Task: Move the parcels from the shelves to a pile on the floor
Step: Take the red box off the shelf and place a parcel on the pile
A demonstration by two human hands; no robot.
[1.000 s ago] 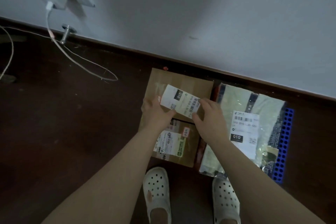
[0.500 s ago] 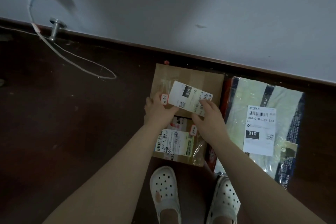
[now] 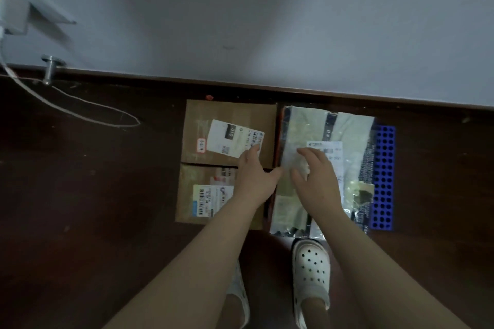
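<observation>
On my feed, three parcels are lying side by side on the dark floor, against its far edge where the skirting meets the grey wall. The upper cardboard box is sitting flush against the lower cardboard box; both are taped closed, so their contents are staying hidden from me. The left hand is reaching over the lower box with fingers straight and together, thumb splayed to the right, and its fingertips are touching the near corner of the upper box's white label, which is showing "010". Just right of the boxes, a clear plastic bag parcel is showing pale green and dark printed packets inside. The right hand is lying spread over this bag, fingers fanned and covering part of its shipping label; I cannot tell whether it is pressing down. A blue perforated rack is jutting out along the bag's right edge. White clogs are standing just short of the parcels. Toward the floor's far left edge, a white cable is looping past a metal door stop.
</observation>
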